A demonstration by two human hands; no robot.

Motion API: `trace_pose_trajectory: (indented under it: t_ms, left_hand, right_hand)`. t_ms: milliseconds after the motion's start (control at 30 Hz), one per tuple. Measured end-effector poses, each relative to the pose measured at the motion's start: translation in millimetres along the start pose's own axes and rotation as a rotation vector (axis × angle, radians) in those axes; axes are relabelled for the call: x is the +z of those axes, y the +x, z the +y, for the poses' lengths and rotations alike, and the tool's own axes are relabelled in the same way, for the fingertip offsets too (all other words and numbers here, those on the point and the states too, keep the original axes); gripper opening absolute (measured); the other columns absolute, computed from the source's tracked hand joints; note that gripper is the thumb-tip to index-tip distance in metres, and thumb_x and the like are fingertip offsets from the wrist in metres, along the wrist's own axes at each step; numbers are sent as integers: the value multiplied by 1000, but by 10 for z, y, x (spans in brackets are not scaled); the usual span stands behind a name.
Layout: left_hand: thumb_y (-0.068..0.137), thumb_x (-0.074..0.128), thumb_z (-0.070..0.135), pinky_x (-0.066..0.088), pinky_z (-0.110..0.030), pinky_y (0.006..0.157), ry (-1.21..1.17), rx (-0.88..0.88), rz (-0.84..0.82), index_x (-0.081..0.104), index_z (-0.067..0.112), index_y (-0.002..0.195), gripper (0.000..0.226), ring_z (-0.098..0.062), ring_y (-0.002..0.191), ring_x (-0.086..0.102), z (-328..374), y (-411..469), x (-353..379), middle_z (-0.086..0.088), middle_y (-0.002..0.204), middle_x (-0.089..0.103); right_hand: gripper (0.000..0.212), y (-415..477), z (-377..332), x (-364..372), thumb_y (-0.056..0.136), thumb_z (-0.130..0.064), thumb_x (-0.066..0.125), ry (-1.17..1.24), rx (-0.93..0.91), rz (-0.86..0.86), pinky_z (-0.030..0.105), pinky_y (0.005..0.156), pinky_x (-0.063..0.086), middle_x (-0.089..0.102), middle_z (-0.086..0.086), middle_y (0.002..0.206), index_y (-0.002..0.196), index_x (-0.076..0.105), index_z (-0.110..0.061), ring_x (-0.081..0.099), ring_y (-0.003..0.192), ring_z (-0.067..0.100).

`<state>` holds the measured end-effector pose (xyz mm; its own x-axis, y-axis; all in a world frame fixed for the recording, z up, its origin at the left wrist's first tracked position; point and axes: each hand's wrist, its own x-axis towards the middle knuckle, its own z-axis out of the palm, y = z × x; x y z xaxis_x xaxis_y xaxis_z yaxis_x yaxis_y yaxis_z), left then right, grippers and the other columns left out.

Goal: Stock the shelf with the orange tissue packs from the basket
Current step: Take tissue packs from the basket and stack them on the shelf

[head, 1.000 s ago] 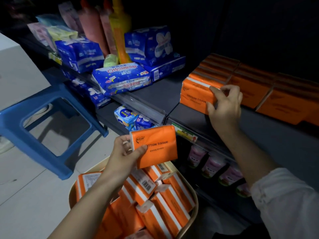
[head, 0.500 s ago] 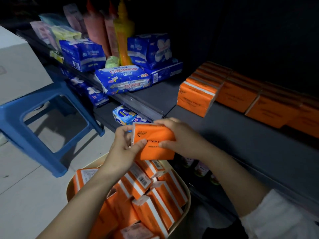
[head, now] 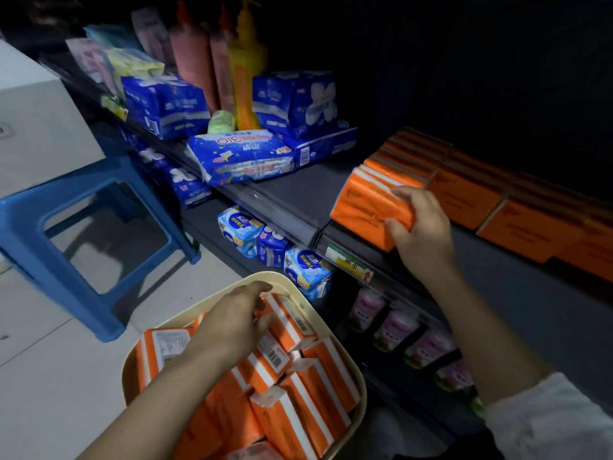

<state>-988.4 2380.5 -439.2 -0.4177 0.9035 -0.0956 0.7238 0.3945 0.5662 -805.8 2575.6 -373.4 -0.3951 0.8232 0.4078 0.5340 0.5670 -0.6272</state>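
- Orange wrap covers the tissue pack [head: 368, 210]: it is a soft flat block with a white stripe along its top edge, and the dark print on its face is too blurred to read.
- The right hand [head: 423, 235] holds this pack at its right end, fingers curled over the top and thumb on the front face.
- The pack stands tilted on the shelf [head: 517, 293], at the front of the left row of orange packs [head: 408, 157].
- Further rows to the right sit in deep shadow, and the picture edge cuts them off.
- The left hand [head: 237, 318] is down in the basket [head: 360, 393], its fingers on one pack; motion blur hides whether they grip it or only touch it.
- The cream basket with rounded corners holds many loose packs [head: 298, 403], orange with white stripes and barcode labels, leaning in different directions; its near side is out of the picture.
- Pink cups [head: 394, 327] stand below, partly hidden by the shelf edge.
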Motion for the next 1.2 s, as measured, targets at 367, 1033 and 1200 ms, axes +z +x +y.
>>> trace_pose_trajectory:
  t_ms: [367,1033,1200]
  left_hand:
    - [88,61,30,37,-17,75,53,12,-37,49,30,128,41,-6,88,52,-64,52,55,5,113,59]
    - [85,67,25,43,-24,75,113,-150,153,60,19,119,35,-13,86,57,-586,-318,-596,-1,107,63]
    - [86,64,31,47,-31,84,93,-304,198,56,19,123,40,-17,100,57,-864,-459,-717,0,114,60]
  right_hand:
    - [36,25,270,309,73,-8,71,-265,-109,229,42,84,44,56,12,107,108,66,-9,37,99,19]
    - [41,-648,-534,743,77,-30,68,-125,-212,-289,36,90,40,56,9,107,114,63,-13,51,103,28]
    - [56,-949,-723,1197,78,-42,66,-188,-173,-634,34,98,37,51,10,122,125,55,-14,46,116,28]
